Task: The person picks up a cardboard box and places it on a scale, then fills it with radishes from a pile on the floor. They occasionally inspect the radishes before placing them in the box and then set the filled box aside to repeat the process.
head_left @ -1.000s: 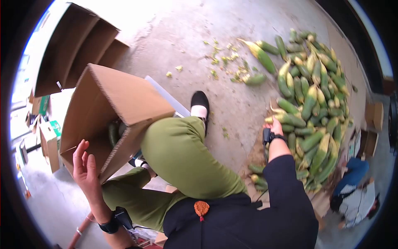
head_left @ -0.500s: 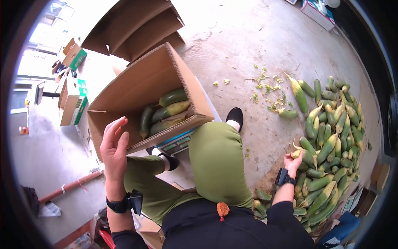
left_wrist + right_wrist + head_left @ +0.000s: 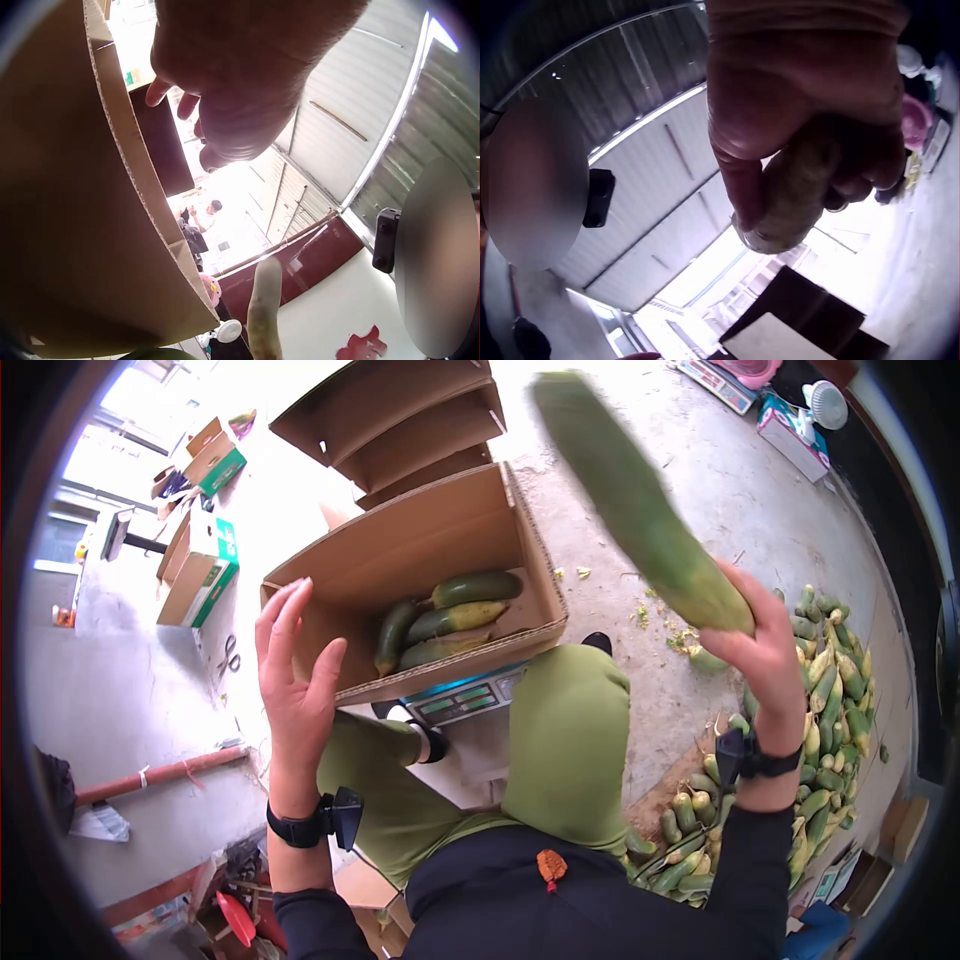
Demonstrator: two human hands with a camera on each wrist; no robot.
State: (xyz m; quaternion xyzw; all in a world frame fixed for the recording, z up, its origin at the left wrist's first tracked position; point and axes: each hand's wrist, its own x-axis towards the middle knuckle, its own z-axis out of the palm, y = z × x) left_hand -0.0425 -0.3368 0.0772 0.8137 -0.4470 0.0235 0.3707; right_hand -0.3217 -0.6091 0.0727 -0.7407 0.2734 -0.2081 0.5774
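Observation:
My right hand grips a long green radish by its paler end, raised over the floor to the right of the cardboard box. In the right wrist view the thumb and fingers curl round the radish. Several green radishes lie at the bottom of the box, which stands open on a scale with a lit display. Beside the box's near left corner is my left hand, thumb spread from its fingers and nothing in its grasp.
A large pile of green radishes lies on the right, more of them nearer my body. Leaf trimmings litter the floor. Other open boxes stand behind. Scissors and a red pipe lie at left.
My right hand has lifted a green radish from the pile and brought it up toward the box. The left hand stays by the box's edge. The head view has swung left.

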